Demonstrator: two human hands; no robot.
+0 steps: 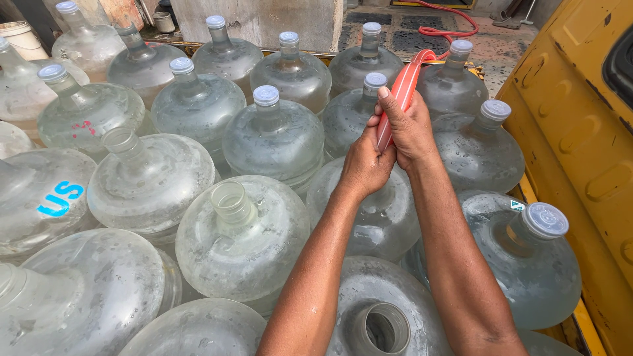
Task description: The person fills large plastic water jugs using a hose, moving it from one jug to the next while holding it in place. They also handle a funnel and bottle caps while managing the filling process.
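Both hands clamp the red hose — left grip low, right grip just above — over the jug beneath them.

Lighting: even, soft daylight from above; bright overall, no dim zones. Shadows: faint and short, gathered in the gaps between the clear water jugs. Glare: pale sheen on the jug shoulders and on the white caps, mild at upper left of the frame. Focus: sharp across the centre, forearms crisp; slight softness at the lower left corner. Distortion: wide-angle bulge, the yellow panel at right leaning outward. Colour: saturated, natural.
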